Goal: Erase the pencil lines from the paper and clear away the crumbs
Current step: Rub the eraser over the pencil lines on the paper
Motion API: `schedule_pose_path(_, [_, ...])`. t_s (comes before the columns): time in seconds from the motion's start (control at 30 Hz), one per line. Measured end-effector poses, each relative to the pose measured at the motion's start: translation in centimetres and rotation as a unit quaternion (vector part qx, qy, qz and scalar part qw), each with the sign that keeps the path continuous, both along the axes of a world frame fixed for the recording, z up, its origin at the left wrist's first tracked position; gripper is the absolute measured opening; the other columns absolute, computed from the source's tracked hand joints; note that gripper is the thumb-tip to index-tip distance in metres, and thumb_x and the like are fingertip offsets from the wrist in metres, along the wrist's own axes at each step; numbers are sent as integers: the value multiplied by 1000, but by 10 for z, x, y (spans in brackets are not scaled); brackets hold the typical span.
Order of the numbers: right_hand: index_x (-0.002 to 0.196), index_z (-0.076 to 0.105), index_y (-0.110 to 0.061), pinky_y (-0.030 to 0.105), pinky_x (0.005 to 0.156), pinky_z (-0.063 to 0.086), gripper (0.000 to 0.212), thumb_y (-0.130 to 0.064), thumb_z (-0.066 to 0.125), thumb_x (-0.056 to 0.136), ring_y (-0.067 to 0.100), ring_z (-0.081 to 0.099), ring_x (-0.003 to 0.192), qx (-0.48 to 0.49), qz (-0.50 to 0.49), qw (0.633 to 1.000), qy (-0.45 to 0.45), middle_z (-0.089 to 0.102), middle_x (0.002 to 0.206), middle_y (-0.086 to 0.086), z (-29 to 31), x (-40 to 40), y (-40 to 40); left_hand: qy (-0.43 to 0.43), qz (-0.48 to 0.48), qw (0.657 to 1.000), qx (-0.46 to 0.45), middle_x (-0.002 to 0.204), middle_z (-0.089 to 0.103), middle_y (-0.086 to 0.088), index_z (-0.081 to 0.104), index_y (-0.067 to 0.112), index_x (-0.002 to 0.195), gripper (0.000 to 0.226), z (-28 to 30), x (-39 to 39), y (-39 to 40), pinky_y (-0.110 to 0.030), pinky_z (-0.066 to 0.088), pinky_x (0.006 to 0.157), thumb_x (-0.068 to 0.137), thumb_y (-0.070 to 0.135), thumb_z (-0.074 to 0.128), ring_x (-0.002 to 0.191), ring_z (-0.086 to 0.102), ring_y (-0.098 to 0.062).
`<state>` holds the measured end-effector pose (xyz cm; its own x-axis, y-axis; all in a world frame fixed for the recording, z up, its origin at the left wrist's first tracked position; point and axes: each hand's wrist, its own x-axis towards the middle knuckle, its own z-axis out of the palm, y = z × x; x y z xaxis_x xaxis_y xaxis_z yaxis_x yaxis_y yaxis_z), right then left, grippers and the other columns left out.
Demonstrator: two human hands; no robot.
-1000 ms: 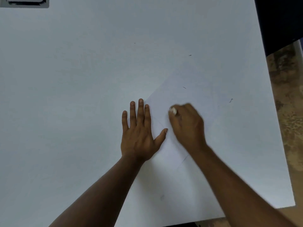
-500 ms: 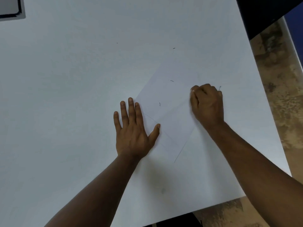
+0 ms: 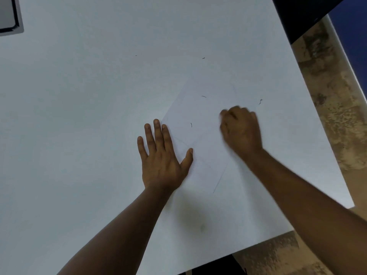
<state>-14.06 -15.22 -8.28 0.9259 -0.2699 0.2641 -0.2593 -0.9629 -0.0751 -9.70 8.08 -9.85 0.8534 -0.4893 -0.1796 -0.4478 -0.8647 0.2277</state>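
A white sheet of paper (image 3: 198,112) lies turned at an angle on the white table (image 3: 79,116). Faint pencil lines (image 3: 200,138) cross its lower part. My left hand (image 3: 162,155) presses flat on the sheet's left edge, fingers straight. My right hand (image 3: 240,130), blurred, rests on the sheet's right half with its fingers curled; the eraser it holds is hidden inside them. Dark crumbs lie on the paper (image 3: 204,96) (image 3: 191,125) and on the table beside it (image 3: 260,101) (image 3: 203,58).
A grey flat device (image 3: 10,14) sits at the table's far left corner. The table's right edge (image 3: 309,116) runs diagonally, with brown mottled floor (image 3: 341,120) beyond it. A dark object (image 3: 297,12) is at the top right.
My right hand swept from beside my left thumb across to the paper's right side, then came back a little leftward. A new crumb lies near the paper's middle. My left hand stayed put.
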Motion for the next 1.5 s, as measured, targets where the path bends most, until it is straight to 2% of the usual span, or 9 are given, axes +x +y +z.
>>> schedule_pose_path(0.2, [82, 67, -7, 33, 59, 43, 17, -11, 53, 92, 25, 53, 66, 85, -103, 991, -9, 53, 79, 9, 15, 10, -31, 1, 0, 1000, -9, 172, -12, -12, 0, 6, 164, 96, 1, -1, 2, -55, -2, 128, 98, 73, 21, 158, -18, -30])
schedule_pose_path(0.33, [76, 66, -11, 35, 62, 39, 25, -22, 50, 93, 24, 54, 65, 181, -114, 977, -24, 58, 72, 7, 17, -15, 27, 11, 2, 1000, -4, 172, -14, -12, -2, 7, 164, 97, 2, 0, 1, -54, -4, 128, 96, 74, 16, 157, -19, -29])
schedule_pose_path(0.47, [75, 62, -10, 22, 61, 39, 32, -29, 46, 95, 14, 51, 62, 273, -72, 959, -15, 58, 67, -1, 12, -32, 82, 19, 3, 1000, 0, 171, -18, -10, -7, 9, 164, 99, 3, 1, 1, -53, -7, 127, 94, 78, 11, 157, -21, -29])
schedule_pose_path(0.7, [67, 57, -5, 32, 54, 31, 27, -15, 46, 90, 28, 50, 54, 133, -161, 977, -46, 53, 63, 13, 3, -8, 13, 23, -1, 1000, -4, 172, -15, -10, -4, 8, 164, 97, 4, 0, 2, -53, -7, 127, 96, 75, 14, 157, -21, -29])
schedule_pose_path(0.8, [73, 60, -1, 32, 55, 38, 23, -11, 49, 91, 35, 58, 61, 86, -180, 980, 9, 58, 71, 19, 8, 11, -20, 18, -24, 999, 10, 172, -16, -6, -5, 11, 164, 93, 3, 0, 3, -55, -10, 126, 98, 73, 13, 156, -23, -31])
schedule_pose_path(0.93, [83, 67, -4, 31, 63, 41, 23, -18, 52, 94, 28, 61, 72, 161, -171, 972, 22, 67, 78, 12, 21, 22, -31, 14, -23, 1000, 8, 172, -17, -6, -5, 11, 164, 90, 2, 0, 3, -55, -10, 126, 99, 71, 12, 156, -24, -31])
schedule_pose_path(1.2, [98, 73, -18, 22, 74, 46, 14, -24, 60, 98, 6, 58, 72, 397, -295, 865, -82, 68, 80, -5, 37, -33, 88, -1, -17, 1000, -7, 173, -10, -6, 1, 11, 165, 82, -1, 0, 3, -55, -7, 127, 102, 63, 13, 157, -19, -32])
schedule_pose_path(1.33, [113, 71, -13, 6, 79, 44, 19, -20, 62, 98, 5, 62, 85, 405, -253, 876, -63, 69, 98, -3, 20, -56, 124, -3, -16, 1000, -13, 173, -5, -7, 5, 12, 165, 78, -2, 0, 3, -56, -4, 127, 104, 59, 14, 158, -14, -31])
schedule_pose_path(1.5, [105, 71, -16, 22, 73, 48, 12, -17, 61, 98, 4, 60, 72, 436, -124, 891, -16, 70, 90, -3, 20, -57, 62, -15, -63, 997, -43, 170, 13, -20, 30, 8, 160, 71, 2, 4, 16, -58, 5, 127, 105, 54, 25, 158, 9, -37])
